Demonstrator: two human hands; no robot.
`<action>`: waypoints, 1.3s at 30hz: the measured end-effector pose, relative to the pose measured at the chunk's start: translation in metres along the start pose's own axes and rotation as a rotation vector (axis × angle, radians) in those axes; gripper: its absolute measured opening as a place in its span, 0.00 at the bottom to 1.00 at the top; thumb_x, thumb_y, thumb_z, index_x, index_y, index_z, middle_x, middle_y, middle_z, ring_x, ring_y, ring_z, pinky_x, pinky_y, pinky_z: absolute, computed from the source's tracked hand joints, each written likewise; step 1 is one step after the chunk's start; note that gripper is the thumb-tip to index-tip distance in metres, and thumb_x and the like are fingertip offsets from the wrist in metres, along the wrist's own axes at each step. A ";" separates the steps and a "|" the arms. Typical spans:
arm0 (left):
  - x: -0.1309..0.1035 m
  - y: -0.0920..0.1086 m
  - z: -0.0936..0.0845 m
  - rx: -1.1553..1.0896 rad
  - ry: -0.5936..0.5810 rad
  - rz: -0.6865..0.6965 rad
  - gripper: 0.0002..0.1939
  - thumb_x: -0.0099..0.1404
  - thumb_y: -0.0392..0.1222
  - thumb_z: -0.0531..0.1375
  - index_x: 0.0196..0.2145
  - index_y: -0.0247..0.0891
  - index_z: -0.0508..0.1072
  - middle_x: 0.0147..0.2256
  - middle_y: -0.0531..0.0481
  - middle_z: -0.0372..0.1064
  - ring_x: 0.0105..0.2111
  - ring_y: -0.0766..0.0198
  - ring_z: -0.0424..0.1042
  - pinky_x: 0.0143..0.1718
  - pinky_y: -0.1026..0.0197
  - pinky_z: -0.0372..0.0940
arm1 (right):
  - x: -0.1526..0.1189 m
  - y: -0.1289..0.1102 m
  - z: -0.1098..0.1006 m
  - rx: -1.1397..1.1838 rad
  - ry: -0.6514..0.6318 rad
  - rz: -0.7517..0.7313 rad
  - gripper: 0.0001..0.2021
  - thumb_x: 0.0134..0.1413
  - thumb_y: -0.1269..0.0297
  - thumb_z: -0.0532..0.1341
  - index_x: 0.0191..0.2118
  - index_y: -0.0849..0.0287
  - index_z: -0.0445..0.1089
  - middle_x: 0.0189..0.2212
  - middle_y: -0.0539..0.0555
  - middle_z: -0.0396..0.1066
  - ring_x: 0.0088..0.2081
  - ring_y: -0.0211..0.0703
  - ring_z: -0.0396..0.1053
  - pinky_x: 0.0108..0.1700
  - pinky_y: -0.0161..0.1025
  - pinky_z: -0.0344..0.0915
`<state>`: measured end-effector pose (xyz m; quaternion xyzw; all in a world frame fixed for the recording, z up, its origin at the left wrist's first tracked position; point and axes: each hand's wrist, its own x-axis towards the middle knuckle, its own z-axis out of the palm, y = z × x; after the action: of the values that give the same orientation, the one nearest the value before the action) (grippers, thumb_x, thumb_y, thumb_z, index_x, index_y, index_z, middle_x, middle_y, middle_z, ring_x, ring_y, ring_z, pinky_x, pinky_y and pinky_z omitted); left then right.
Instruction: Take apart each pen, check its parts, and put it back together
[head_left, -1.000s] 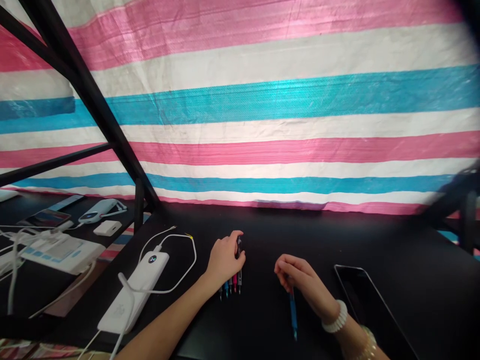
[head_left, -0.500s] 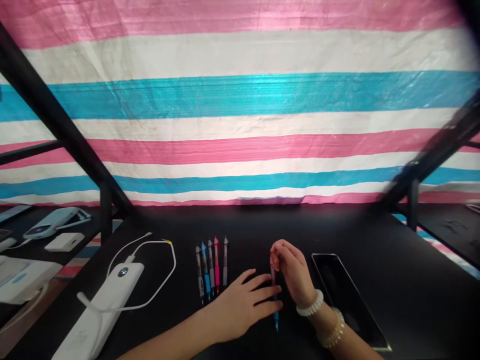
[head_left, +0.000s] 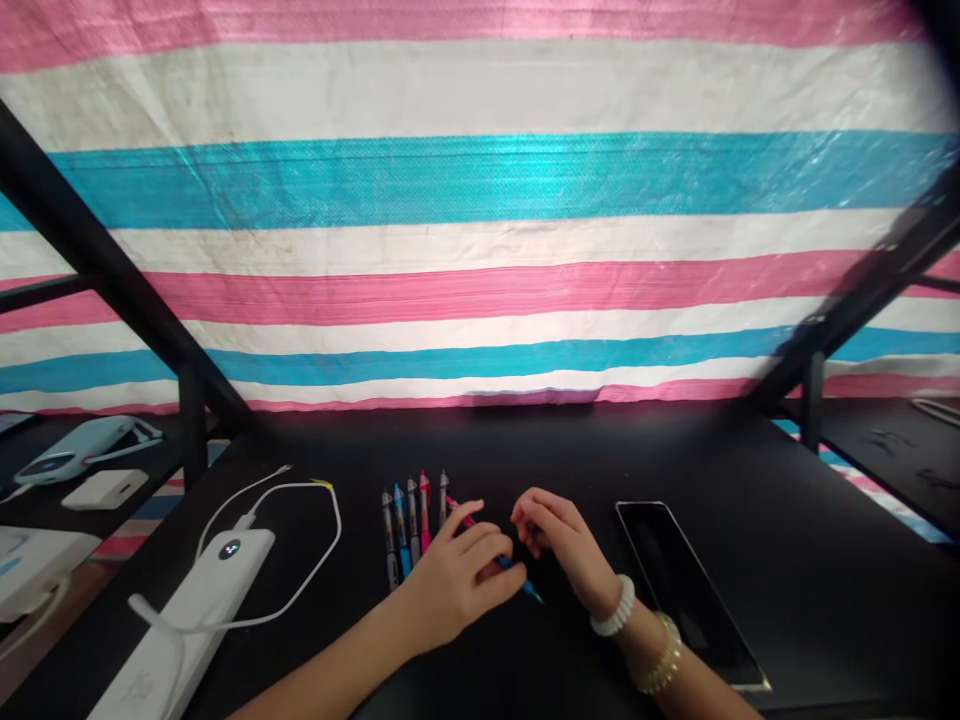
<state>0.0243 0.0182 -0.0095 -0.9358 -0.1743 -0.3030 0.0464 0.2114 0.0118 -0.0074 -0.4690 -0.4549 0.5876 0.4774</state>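
My left hand (head_left: 465, 580) is curled over a pen (head_left: 532, 590) with a pink end and a blue end; the pen slants under its fingers, its middle hidden. My right hand (head_left: 559, 540) is just to the right, fingers bent together and apart from the pen; whatever its fingertips may hold is hidden. Left of the slanted pen, several pens lie side by side, among them a blue pen (head_left: 403, 525), a pink pen (head_left: 425, 510) and a grey pen (head_left: 389, 545). Part of the row is behind my left hand.
A black phone (head_left: 686, 590) lies right of my right hand, close to the bracelets. At the left, a white power bank (head_left: 202, 610) has a looped white cable (head_left: 339, 520). Black frame bars (head_left: 135, 270) rise on both sides, before a striped sheet (head_left: 480, 180).
The pen with pink and blue ends has gone from upright in view to slanted, and moved left with my left hand, whose fingers have curled. My right hand has come away from it.
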 end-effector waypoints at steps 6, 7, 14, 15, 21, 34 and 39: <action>-0.004 -0.019 -0.014 0.148 0.126 -0.157 0.19 0.68 0.25 0.52 0.50 0.42 0.73 0.38 0.48 0.73 0.37 0.63 0.71 0.49 0.51 0.56 | -0.001 0.002 0.002 -0.193 -0.182 0.029 0.28 0.59 0.40 0.53 0.20 0.60 0.66 0.15 0.49 0.63 0.18 0.34 0.58 0.21 0.33 0.53; -0.004 -0.021 -0.014 0.155 0.127 -0.153 0.20 0.68 0.25 0.52 0.50 0.42 0.73 0.38 0.47 0.73 0.37 0.63 0.71 0.47 0.51 0.57 | 0.000 0.003 0.001 -0.209 -0.191 0.014 0.28 0.58 0.41 0.54 0.20 0.60 0.66 0.14 0.49 0.62 0.18 0.34 0.57 0.21 0.32 0.52; -0.003 -0.021 -0.014 0.198 0.103 -0.164 0.16 0.69 0.28 0.52 0.50 0.40 0.72 0.38 0.48 0.74 0.36 0.62 0.72 0.45 0.52 0.56 | 0.003 0.006 -0.002 -0.208 -0.121 -0.012 0.23 0.57 0.43 0.57 0.25 0.60 0.67 0.16 0.47 0.63 0.17 0.33 0.55 0.20 0.32 0.52; -0.003 -0.021 -0.014 0.227 0.093 -0.185 0.13 0.69 0.31 0.54 0.48 0.39 0.72 0.36 0.48 0.74 0.34 0.61 0.71 0.44 0.53 0.57 | 0.003 0.006 -0.002 -0.208 -0.104 -0.018 0.23 0.57 0.43 0.57 0.26 0.60 0.68 0.16 0.47 0.63 0.17 0.33 0.55 0.20 0.32 0.51; -0.003 -0.027 -0.013 0.306 -0.011 -0.196 0.11 0.72 0.41 0.52 0.39 0.36 0.73 0.27 0.51 0.69 0.25 0.64 0.68 0.28 0.59 0.56 | 0.004 0.005 -0.005 -0.204 -0.027 -0.062 0.20 0.55 0.47 0.60 0.26 0.61 0.70 0.17 0.48 0.66 0.17 0.33 0.55 0.20 0.32 0.50; -0.005 -0.026 -0.014 0.239 -0.167 -0.269 0.13 0.72 0.44 0.50 0.38 0.39 0.73 0.24 0.52 0.69 0.18 0.64 0.64 0.21 0.61 0.52 | 0.004 0.007 -0.004 -0.209 0.008 -0.066 0.15 0.50 0.52 0.65 0.27 0.61 0.74 0.18 0.50 0.71 0.17 0.34 0.59 0.20 0.33 0.55; -0.006 -0.027 -0.014 0.064 -0.144 -0.379 0.10 0.70 0.44 0.53 0.43 0.40 0.72 0.30 0.50 0.73 0.25 0.61 0.71 0.27 0.61 0.59 | 0.005 0.006 -0.005 -0.207 0.042 -0.092 0.14 0.49 0.53 0.67 0.31 0.61 0.75 0.20 0.51 0.72 0.19 0.35 0.61 0.21 0.34 0.58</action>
<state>0.0021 0.0390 -0.0018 -0.9035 -0.3597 -0.2331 0.0059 0.2152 0.0166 -0.0149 -0.5066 -0.5239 0.5051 0.4623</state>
